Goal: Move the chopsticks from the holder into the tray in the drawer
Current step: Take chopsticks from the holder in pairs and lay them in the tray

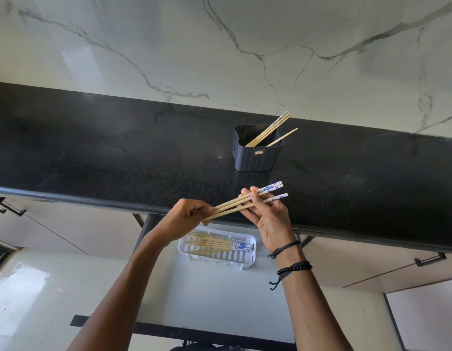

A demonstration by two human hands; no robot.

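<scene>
kitchen drawer, mid-transfer: a person's left hand and right hand carry three chopsticks in the air above the open drawer, level with the counter's front edge. the left fingers curl round the plain tapered ends, and the right thumb and fingers pinch near the blue-and-white patterned tops. the sticks look light, stiff and smooth, likely to roll or fan apart if the grip loosens; one sits a little apart from the other two. holding them as a bundle at both ends, as here, seems the safest way, and lowering them level should let them lie flat.

below the hands, a white slotted tray sits in the drawer, whose floor is pale and glossy. a row of laid chopsticks rests in it side by side, patterned ends to the right.

beyond, the black speckled counter is polished and reflective, a surface on which a dropped stick would probably skid. on it stands the dark square holder, well apart from the hands, with several leftover chopsticks leaning toward its far right corner, so the job looks partly done. behind rises a white marble-veined wall. cabinet fronts flank the drawer, one with a dark handle.
</scene>
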